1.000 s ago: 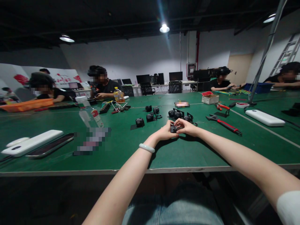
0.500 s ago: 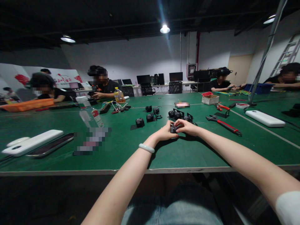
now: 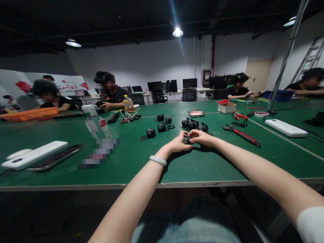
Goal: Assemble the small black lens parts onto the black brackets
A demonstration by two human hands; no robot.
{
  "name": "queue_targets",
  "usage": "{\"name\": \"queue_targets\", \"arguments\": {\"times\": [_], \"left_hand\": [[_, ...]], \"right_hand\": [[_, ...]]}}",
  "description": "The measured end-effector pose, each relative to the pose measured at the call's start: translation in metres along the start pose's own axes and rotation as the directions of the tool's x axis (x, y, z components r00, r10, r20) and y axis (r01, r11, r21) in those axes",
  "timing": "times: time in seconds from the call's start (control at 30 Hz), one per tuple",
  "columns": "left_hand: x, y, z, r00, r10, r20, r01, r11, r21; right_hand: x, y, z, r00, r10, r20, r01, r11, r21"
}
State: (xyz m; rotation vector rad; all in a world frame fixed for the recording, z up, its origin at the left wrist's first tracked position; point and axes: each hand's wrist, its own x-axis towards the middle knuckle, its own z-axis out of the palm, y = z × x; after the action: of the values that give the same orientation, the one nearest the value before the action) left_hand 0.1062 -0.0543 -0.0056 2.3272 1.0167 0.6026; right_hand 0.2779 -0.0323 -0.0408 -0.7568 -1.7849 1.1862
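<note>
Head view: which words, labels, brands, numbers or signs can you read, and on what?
Nothing readable.
Held black part: no text visible.
Bottle label: too small.
Banner: red marks, too blurred.
Wall cabinet: markings too small.
Small pixelated item: masked.
Larger pixelated item: masked.

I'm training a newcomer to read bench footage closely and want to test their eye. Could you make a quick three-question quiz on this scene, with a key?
1. What do the left hand and right hand handle together?
A) A roll of tape
B) A small black part
C) A drink bottle

2. True or false: the pale bracelet is worn on the right wrist.

3. Fill in: the long hand tool lying to the right of the hands has a black-and-____ handle.

Key: 1 B; 2 false, it is on the left; 3 red.
</note>
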Motion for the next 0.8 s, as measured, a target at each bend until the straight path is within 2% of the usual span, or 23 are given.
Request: {"name": "queue_targets", "arguments": {"times": [0.33,0.67,0.8], "left_hand": [[0.0001,0.0006,0.0006,1.000,-0.010,-0.011,0.009,1.000,-0.017],[0.0026,-0.0062,0.0028,1.000,-0.012,-0.006,0.012,1.000,0.012],[0.0015,-0.0034,0.0023,1.000,-0.011,0.009,0.012,1.000,-0.027]], "right_hand": [[0.0020,0.0008,0.0011,0.996,0.078,0.039,-0.083,0.987,0.137],[0.0047,0.0023,-0.0012,0.992,0.116,0.049,-0.122,0.983,0.140],[0.0042,0.0035,0.0005,0.992,0.119,0.052,-0.123,0.990,0.067]]}}
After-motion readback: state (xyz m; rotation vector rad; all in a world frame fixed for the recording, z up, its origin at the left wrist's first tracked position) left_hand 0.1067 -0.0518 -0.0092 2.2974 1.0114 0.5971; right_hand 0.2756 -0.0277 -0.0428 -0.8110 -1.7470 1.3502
